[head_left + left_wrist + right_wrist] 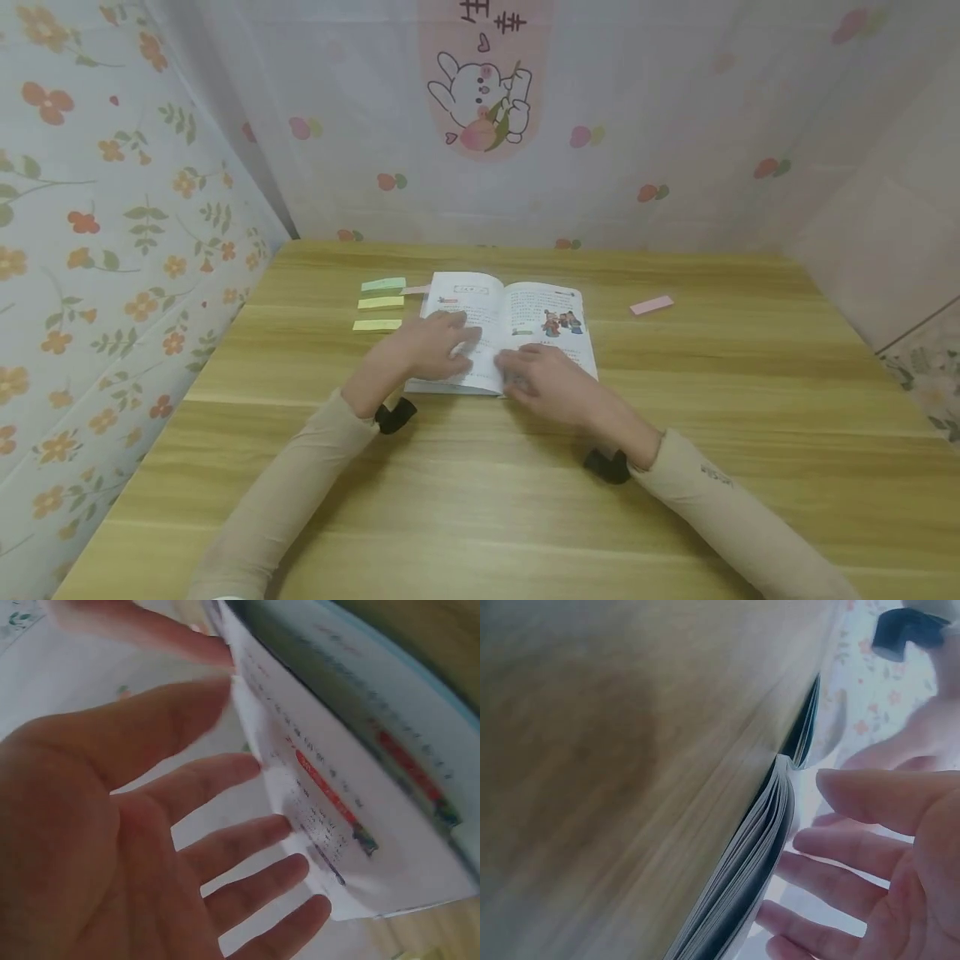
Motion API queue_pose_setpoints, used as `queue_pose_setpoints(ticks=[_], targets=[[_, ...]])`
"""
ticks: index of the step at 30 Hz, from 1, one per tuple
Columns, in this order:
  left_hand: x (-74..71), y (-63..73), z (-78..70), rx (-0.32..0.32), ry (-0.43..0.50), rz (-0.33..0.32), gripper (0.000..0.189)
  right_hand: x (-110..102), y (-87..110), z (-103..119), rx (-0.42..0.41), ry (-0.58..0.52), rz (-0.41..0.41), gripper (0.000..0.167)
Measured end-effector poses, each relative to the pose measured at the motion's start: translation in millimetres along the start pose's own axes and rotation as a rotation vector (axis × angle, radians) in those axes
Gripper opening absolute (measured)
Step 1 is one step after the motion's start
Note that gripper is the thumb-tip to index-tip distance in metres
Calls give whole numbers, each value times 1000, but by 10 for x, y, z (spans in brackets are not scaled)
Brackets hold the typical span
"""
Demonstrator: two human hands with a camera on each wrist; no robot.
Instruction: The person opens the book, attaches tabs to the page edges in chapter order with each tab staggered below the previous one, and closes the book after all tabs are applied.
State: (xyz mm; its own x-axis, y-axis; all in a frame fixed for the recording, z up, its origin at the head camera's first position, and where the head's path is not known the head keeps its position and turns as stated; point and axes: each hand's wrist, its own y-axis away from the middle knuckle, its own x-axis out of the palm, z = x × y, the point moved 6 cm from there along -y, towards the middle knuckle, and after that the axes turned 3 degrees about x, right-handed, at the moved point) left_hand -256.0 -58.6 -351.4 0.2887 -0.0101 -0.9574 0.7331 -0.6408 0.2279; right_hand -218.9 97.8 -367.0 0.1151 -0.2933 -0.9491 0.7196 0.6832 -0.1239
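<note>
An open book (480, 310) with printed text and a coloured picture on its right page lies on the wooden table. On its left page rests my left hand (435, 343), fingers extended; the left wrist view has the fingertips of this hand (187, 817) against the printed page (315, 795). My right hand (551, 382) touches the right page near the centre fold. From the right wrist, the book's page edges (754, 855) show beside the loosely spread right hand (870, 877). Neither hand grips anything.
Left of the book lie a green strip (383, 284) and two yellow strips (380, 303). A pink strip (416, 290) touches or pokes from the book's left edge. Another pink strip (652, 305) lies to the right. Patterned curtains (337, 125) stand behind the table (480, 500).
</note>
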Motion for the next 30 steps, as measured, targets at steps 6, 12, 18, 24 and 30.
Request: queue_pose_setpoints(ticks=[6,12,18,24,30], targets=[[225,-46,153,-87,134,152,75,48,-61,29,-30,56,38,37],[297,-59,178,-122,178,207,76,48,-309,-113,-7,-11,68,25],[324,-112,130,-122,188,200,76,49,-578,-449,183,-55,137,37],[348,-116,138,-153,167,207,76,89,-835,-743,302,-42,267,47],[355,-109,139,-156,144,208,76,90,-974,-908,417,-100,389,82]])
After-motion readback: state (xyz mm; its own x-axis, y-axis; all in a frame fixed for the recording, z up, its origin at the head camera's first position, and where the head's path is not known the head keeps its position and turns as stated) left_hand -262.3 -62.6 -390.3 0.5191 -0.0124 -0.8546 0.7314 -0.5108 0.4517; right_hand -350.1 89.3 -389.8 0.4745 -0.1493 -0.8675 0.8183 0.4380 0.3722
